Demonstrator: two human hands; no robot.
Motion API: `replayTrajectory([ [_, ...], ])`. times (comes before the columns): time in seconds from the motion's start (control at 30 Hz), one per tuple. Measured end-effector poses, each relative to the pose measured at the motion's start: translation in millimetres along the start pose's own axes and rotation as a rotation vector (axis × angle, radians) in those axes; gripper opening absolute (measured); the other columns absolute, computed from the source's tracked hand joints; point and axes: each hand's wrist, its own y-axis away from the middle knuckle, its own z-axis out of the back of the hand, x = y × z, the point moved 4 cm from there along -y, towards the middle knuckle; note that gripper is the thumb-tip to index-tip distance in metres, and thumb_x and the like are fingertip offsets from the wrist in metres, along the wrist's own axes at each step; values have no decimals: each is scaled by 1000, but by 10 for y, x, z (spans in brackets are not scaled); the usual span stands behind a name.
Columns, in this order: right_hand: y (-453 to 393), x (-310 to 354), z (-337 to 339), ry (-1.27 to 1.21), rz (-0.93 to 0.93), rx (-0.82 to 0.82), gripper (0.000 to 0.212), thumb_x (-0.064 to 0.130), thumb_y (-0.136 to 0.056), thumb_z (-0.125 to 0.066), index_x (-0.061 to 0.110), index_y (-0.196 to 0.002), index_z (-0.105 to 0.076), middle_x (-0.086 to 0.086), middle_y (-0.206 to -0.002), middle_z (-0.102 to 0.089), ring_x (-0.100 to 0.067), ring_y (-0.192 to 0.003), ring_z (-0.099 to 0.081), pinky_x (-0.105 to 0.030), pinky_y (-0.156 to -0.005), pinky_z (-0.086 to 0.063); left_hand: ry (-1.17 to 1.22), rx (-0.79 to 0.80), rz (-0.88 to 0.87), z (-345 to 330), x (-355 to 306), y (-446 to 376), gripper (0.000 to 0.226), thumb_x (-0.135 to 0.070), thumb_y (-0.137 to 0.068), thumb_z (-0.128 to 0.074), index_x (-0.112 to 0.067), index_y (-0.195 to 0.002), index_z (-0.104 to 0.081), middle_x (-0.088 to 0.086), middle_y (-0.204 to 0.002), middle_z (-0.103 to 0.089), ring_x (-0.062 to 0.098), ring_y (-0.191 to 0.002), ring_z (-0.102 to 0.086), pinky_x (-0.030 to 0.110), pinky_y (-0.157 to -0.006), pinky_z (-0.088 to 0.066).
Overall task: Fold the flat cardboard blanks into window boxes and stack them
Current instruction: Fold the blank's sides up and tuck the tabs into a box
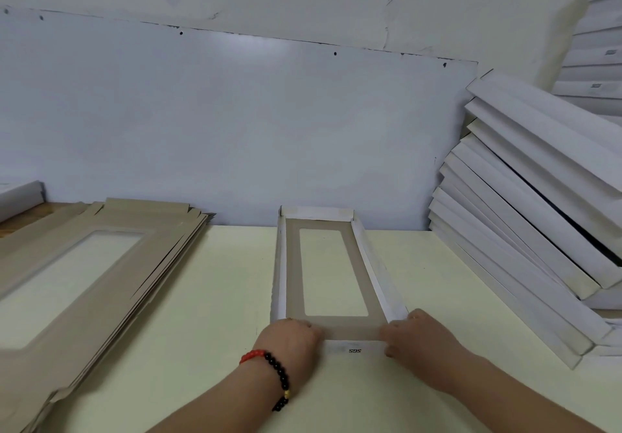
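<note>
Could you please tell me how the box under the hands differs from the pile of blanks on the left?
The box has its far and side walls folded up, while the blanks lie flat. The box is a single piece; the blanks are a fanned pile. The left hand and right hand work the box's near end; nothing touches the blanks. Both show brown card with a rectangular window.

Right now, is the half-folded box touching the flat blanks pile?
Apart. Head view shows bare table between the half-folded box and the flat blanks pile.
</note>
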Motion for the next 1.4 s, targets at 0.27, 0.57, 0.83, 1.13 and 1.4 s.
replayTrajectory([
  [0.27,42,-125,23,57,-17,48,22,26,-101,-36,21,-109,-55,0,-108,-62,-23,-84,-40,-27,-83,-27,-158,-34,-24,96,181,37,28,-5,-89,-34,-26,-85,-52,-3,-68,-48,17,-56,-35,30,-96,-30],
  [0.57,65,-74,-7,48,41,57,23,23,-101,-35,19,-110,-56,-2,-109,-61,-24,-81,-40,-29,-93,-31,-224,68,-75,82,215,67,33,-2,-87,-38,-16,-106,-61,2,-91,-59,23,-77,-48,31,-100,-28],
  [0.83,-97,205,-46,-13,94,100,24,24,-100,-37,15,-118,-51,-7,-120,-53,-29,-106,-53,-36,-90,-35,-228,78,-89,76,160,35,30,-7,-88,-41,-16,-113,-54,7,-105,-61,28,-92,-60,34,-99,-28],
  [1.13,-487,986,96,-236,111,45,26,25,-101,-40,11,-120,-53,-11,-117,-50,-29,-109,-50,-38,-89,-39,-127,-70,-34,1,184,129,35,-10,-86,-39,-23,-115,-54,0,-107,-61,23,-97,-59,34,-108,-20],
  [1.4,-466,922,218,-509,93,54,7,31,-90,-52,32,-88,-58,13,-70,-43,-15,-75,-48,-20,-57,-30,434,-500,60,-104,236,367,23,-4,-71,-60,-16,-90,-63,-6,-110,-48,17,-105,-46,16,-80,-45],
])
